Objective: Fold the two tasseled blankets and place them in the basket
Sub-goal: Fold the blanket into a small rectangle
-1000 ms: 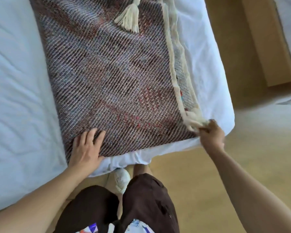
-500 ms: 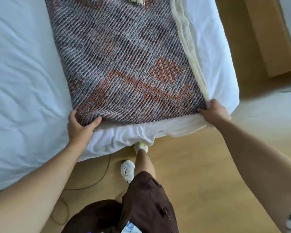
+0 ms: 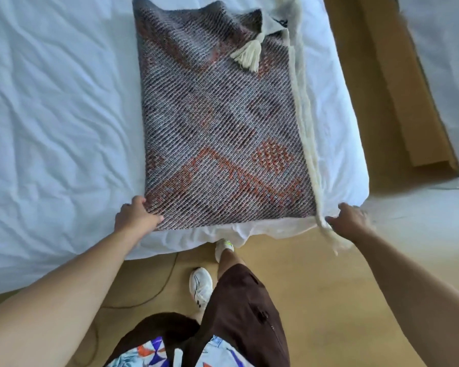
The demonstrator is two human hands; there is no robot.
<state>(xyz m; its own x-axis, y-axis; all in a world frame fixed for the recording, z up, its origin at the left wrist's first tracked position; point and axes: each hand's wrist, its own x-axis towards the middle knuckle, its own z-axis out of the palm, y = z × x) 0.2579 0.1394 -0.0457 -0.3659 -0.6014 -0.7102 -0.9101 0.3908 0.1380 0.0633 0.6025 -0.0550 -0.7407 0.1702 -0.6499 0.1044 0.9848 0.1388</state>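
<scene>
A woven blanket (image 3: 217,123) in grey, maroon and orange lies folded into a long rectangle on the white bed (image 3: 51,115). A cream tassel (image 3: 247,53) rests on its far part, and a cream fringe edge (image 3: 306,133) runs down its right side. My left hand (image 3: 135,217) grips the blanket's near left corner. At the near right corner my right hand (image 3: 351,219) pinches the fringe, whose loose end dangles off the bed edge. No basket and no second blanket are in view.
The bed's near edge and right corner (image 3: 355,181) overhang a wooden floor (image 3: 316,287). A brown cardboard panel (image 3: 398,83) lies on the floor to the right. A thin cable (image 3: 154,295) runs along the floor near my feet.
The view has pulled back, showing more of the blanket and its tassel. My hands stay at the near corners; the fringe end now hangs below my right hand.
</scene>
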